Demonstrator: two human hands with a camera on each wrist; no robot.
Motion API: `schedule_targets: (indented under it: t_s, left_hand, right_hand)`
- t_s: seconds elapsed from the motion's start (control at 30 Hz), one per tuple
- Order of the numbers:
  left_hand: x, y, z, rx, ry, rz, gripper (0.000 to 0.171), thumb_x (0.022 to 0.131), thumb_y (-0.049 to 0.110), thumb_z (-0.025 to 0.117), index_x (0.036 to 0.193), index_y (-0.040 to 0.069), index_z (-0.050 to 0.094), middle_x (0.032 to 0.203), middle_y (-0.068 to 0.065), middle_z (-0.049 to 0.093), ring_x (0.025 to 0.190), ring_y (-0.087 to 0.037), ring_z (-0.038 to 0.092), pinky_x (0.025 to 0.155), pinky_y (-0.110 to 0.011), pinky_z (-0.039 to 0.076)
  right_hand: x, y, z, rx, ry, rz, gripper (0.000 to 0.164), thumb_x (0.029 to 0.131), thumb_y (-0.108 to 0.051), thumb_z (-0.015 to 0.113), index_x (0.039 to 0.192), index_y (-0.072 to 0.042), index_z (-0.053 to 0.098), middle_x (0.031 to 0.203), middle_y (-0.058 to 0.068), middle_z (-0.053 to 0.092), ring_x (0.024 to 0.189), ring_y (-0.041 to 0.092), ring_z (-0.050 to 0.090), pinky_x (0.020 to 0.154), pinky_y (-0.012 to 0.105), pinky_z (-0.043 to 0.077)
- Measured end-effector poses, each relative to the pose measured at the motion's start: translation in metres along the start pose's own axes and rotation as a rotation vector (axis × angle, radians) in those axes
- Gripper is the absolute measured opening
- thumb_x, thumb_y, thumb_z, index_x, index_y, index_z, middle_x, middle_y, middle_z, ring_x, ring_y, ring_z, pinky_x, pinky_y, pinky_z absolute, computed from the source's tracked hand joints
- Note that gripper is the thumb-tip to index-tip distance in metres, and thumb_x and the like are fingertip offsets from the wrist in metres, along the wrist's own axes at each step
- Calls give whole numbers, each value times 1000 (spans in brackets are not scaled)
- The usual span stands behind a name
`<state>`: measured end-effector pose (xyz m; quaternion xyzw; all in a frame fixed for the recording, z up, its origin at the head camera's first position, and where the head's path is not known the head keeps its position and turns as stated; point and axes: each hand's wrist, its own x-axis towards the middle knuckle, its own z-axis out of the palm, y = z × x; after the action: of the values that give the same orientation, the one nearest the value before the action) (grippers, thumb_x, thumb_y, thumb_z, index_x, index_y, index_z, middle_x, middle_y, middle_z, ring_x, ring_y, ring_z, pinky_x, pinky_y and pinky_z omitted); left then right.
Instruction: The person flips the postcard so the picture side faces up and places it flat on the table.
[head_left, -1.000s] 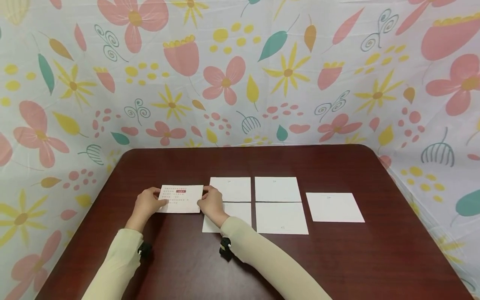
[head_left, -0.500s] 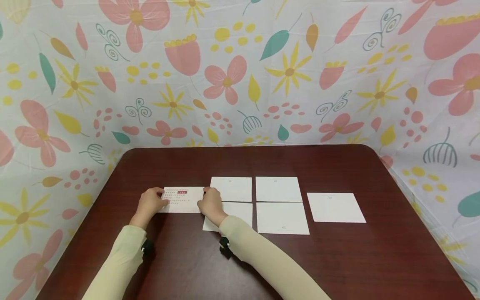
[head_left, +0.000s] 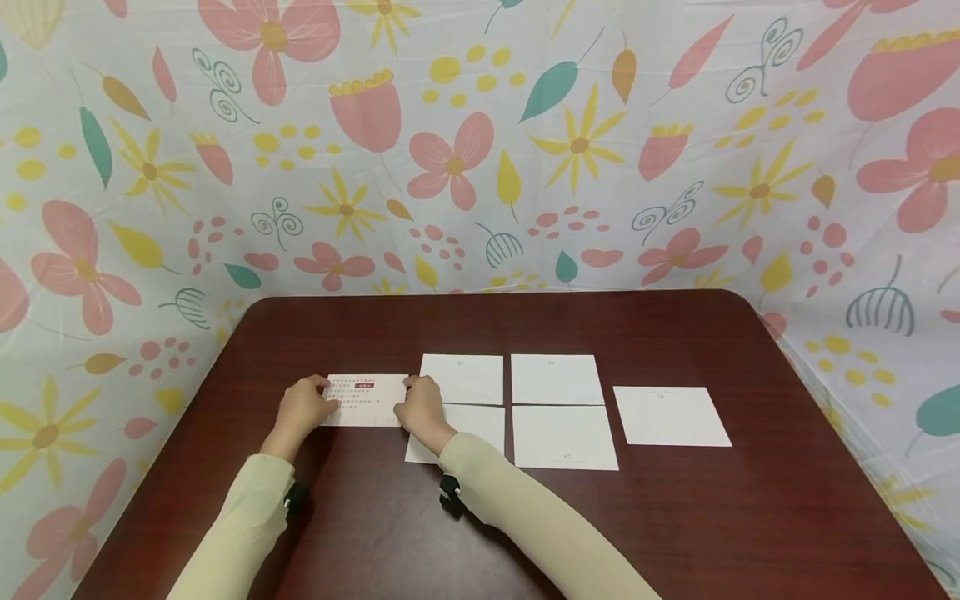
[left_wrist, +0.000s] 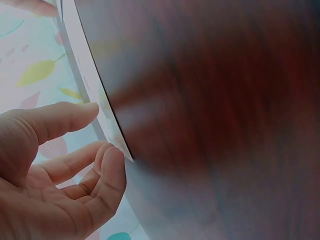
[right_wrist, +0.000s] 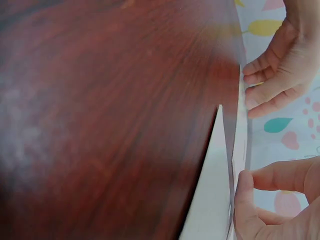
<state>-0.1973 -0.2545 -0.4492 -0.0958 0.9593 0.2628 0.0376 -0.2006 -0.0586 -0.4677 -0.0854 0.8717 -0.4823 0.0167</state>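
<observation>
Your left hand [head_left: 300, 410] and right hand [head_left: 422, 408] pinch the white paper card with red writing [head_left: 365, 400] at the left of the dark brown table [head_left: 675, 517], so lift both sides evenly.

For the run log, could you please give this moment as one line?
left hand holds printed card left edge | right hand holds right edge | five blank cards on table

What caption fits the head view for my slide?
Both hands, left hand and right hand, hold a printed card at its side edges beside five blank cards on a dark table.
</observation>
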Motion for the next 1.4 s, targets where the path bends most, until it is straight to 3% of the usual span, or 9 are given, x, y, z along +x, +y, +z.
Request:
schedule_targets:
  t_s: [0.07, 0.13, 0.4, 0.57, 0.77, 1.17, 1.4]
  left_hand:
    - [-3, 2, 0, -6, 25, 21, 44, 83, 9, 69, 118, -14, 56, 97, -28, 62, 84, -35, 57, 76, -49, 47]
    - [-7, 5, 1, -18, 49, 48, 42, 83, 8, 69, 117, -14, 57, 92, -26, 63, 81, -35, 58, 74, -49, 47]
    - [-16, 21, 3, -81, 127, 164, 37, 84, 8, 65, 116, -10, 61, 86, -22, 65, 80, -37, 60, 70, -49, 48]
    - [-26, 33, 7, -155, 162, 208, 34, 85, 6, 64, 115, -9, 62, 89, -22, 65, 84, -36, 64, 70, -48, 50]
    - [-34, 46, 14, -242, 186, 234, 32, 84, 5, 64, 113, -7, 64, 91, -19, 67, 85, -34, 66, 73, -45, 52]
    - [-56, 67, 34, -388, 98, 223, 33, 86, 1, 64, 117, -10, 60, 101, -23, 65, 93, -37, 65, 76, -42, 55]
    - [-69, 71, 46, -438, -10, 180, 35, 88, 2, 62, 121, -8, 58, 109, -22, 63, 98, -36, 63, 79, -43, 54]
  right_hand:
    - [-1, 0, -2, 36, -21, -8, 44, 71, 12, 57, 114, 15, 61, 55, 2, 47, 48, 7, 33, 47, 19, 30]
    - [-2, -1, -5, 69, -37, -15, 40, 73, 11, 57, 112, 13, 62, 61, -2, 45, 51, 6, 34, 48, 18, 30]
    - [-6, -2, -27, 122, -72, -79, 26, 81, 8, 61, 106, 9, 67, 87, 17, 64, 68, 16, 56, 58, 21, 43]
    - [-12, 0, -44, 140, -103, -103, 25, 87, 4, 60, 111, 7, 66, 95, 16, 66, 85, 28, 64, 68, 26, 50]
    - [-23, 5, -68, 142, -98, -122, 25, 90, 1, 57, 113, 5, 66, 98, 16, 66, 93, 31, 64, 77, 33, 53]
    - [-50, 24, -113, 134, -57, -25, 35, 91, 0, 51, 124, 3, 60, 115, 19, 64, 106, 35, 61, 87, 44, 51]
    - [-69, 36, -126, 131, -47, 45, 39, 91, -2, 52, 130, 6, 54, 123, 23, 59, 110, 36, 59, 88, 47, 51]
